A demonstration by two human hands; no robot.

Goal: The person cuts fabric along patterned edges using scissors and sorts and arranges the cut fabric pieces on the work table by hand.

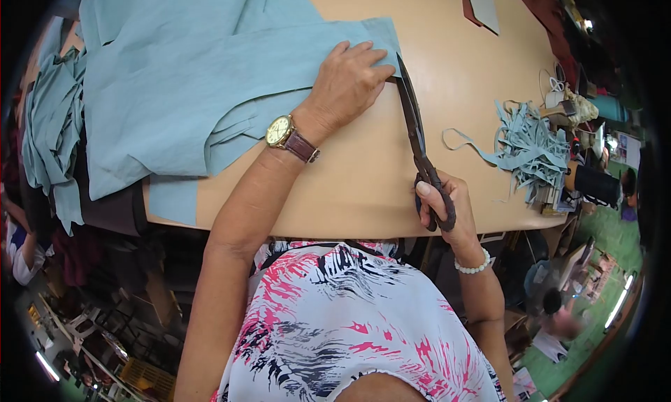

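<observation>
Light blue fabric (189, 94) lies in layers over the left part of the table. My left hand (349, 84), a watch (279, 131) on its wrist, rests on the fabric near its right end. Its fingers are stretched out and lie flat on the cloth. In my right hand (447, 206) is a pair of large dark scissors (414, 122), gripped by the handles near the table's front edge. The blades point away from me, and their tips are at the fabric's right edge. Whether cloth sits between the blades is hard to make out.
A heap of thin blue fabric strips (535, 150) lies at the table's right, beside a brush (558, 110) and small tools. Brown and grey pieces (482, 7) lie at the back right. Bunched blue cloth (56, 119) hangs over the left edge.
</observation>
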